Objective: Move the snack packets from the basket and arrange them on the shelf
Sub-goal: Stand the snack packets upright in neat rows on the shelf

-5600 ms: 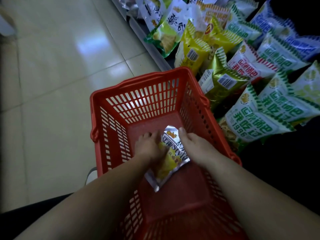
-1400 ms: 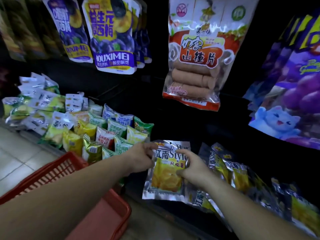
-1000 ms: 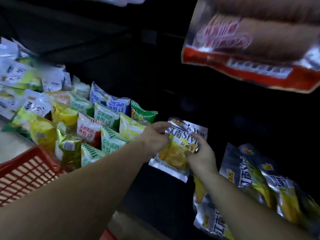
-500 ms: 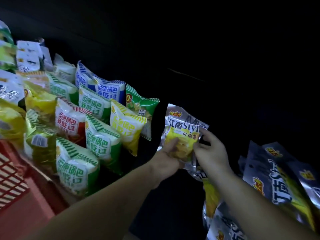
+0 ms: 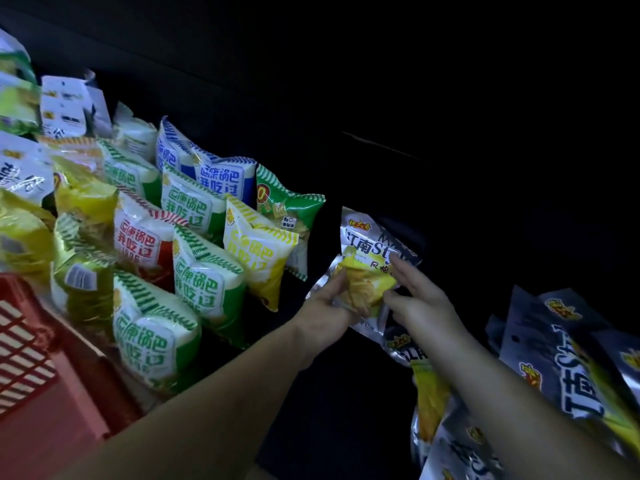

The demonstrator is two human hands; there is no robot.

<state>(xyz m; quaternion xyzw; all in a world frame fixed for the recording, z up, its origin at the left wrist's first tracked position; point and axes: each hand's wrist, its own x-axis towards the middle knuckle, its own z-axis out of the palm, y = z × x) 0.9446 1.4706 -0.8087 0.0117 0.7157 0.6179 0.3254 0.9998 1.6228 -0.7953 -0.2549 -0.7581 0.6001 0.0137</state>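
A silver-and-yellow snack packet (image 5: 367, 252) stands tilted in a dark gap on the shelf (image 5: 346, 382). My left hand (image 5: 327, 308) grips its lower left edge. My right hand (image 5: 415, 297) touches the packet's right side with its fingers spread and its thumb under the lower edge. The red basket (image 5: 33, 351) sits at the lower left, and its inside is mostly out of frame.
Rows of green, red, blue and yellow snack bags (image 5: 204, 285) fill the shelf left of the gap. More silver-and-yellow packets (image 5: 554, 368) lie overlapping at the right. The back of the shelf is dark.
I lifted the packet out of the basket and carried it into the shelf gap. Over the last half second my right hand's fingers have spread off the packet; my left hand still holds it.
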